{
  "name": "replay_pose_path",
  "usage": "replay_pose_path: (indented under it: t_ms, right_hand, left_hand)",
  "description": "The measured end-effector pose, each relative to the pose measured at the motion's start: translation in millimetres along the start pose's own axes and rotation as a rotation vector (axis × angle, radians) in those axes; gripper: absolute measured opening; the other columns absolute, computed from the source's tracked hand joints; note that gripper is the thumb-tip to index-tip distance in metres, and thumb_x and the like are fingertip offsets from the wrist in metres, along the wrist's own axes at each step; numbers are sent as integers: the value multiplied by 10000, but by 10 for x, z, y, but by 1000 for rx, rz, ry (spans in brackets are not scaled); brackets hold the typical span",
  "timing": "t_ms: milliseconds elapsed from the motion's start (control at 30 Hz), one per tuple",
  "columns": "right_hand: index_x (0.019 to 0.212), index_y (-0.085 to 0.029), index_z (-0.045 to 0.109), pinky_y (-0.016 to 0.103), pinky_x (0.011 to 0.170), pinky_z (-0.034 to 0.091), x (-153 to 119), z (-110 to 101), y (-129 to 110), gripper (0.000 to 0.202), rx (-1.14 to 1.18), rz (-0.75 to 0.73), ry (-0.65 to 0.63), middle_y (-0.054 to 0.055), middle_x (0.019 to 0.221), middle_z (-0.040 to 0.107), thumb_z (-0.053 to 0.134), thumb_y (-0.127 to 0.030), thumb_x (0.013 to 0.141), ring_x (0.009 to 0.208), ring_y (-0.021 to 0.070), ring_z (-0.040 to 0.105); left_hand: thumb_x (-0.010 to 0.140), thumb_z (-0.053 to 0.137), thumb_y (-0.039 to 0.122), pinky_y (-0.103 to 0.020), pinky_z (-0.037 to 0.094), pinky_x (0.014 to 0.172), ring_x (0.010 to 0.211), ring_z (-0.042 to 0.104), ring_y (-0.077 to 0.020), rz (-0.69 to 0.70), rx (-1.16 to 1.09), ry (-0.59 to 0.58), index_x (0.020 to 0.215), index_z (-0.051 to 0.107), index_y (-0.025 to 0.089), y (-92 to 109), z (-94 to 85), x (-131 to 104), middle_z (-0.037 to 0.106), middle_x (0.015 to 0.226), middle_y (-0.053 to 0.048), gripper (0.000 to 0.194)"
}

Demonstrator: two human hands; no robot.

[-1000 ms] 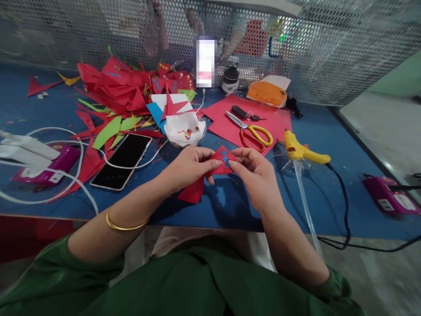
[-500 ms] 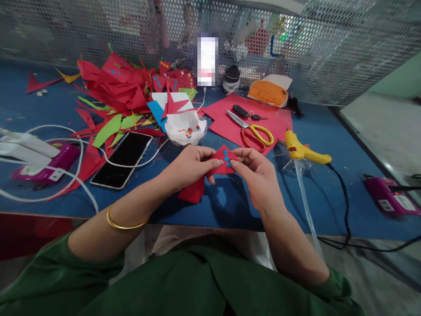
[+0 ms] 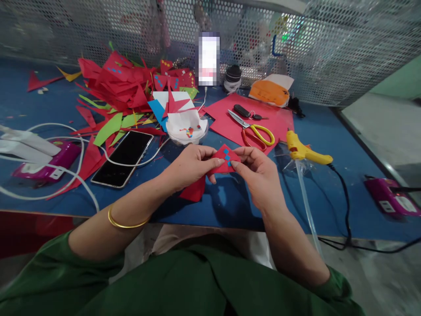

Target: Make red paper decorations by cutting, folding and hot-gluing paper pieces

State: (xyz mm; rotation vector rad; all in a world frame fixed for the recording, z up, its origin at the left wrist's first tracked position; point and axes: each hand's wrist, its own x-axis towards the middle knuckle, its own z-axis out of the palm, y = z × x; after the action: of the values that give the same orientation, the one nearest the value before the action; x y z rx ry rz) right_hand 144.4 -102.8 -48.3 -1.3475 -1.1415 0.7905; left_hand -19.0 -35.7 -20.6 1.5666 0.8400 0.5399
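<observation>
Between my two hands, above the near edge of the table, is a piece of red paper (image 3: 223, 153) with a row of small blue diamonds on it. My left hand (image 3: 194, 166) pinches its left side between thumb and fingers. On the right side, my right hand (image 3: 258, 175) grips it, the thumb resting by the lowest blue diamond. Another red paper piece (image 3: 193, 190) lies below my left hand, partly covered by it. Just beyond my hands sits a clear bowl (image 3: 187, 139) lined with white paper, holding tiny coloured bits.
Scissors (image 3: 258, 134) and a key fob (image 3: 241, 110) lie on red sheets (image 3: 220, 115). A yellow glue gun (image 3: 305, 151) stands at right. At left are a phone (image 3: 122, 160), white cables, a purple power strip (image 3: 49, 162) and a heap of red paper (image 3: 121, 81).
Both hands keep the same hold on the red paper. The whole view has shifted very slightly; little else differs.
</observation>
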Motion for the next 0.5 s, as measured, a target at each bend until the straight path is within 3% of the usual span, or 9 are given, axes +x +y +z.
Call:
replay_pose_path:
  t_ms: [133,233,500]
  right_hand:
    - [941,-228,650,386,873,501,-43,-16,-42,99,-331,-310,209,26,931,683,658,-221,843,920,194,644]
    - [908,-241,682,420,918,469,-74,-12,-43,44,-576,-543,284,33,977,674,671,-252,867,973,211,635]
    - [886,-248,698,446,953,434,-76,40,-16,51,-787,-695,324,40,1036,667,707,-283,850,1058,246,623]
  left_hand:
    - [841,643,290,-191,408,485,458,584,-79,-16,-75,38,638,561,162,10,2,-11,540,530,58,253]
    - [845,641,291,-180,403,479,443,562,-68,-27,-144,58,676,596,154,4,1,-13,592,535,48,222]
    - [853,628,254,-186,406,508,455,558,-66,-16,-165,69,703,642,149,9,6,-32,628,547,38,184]
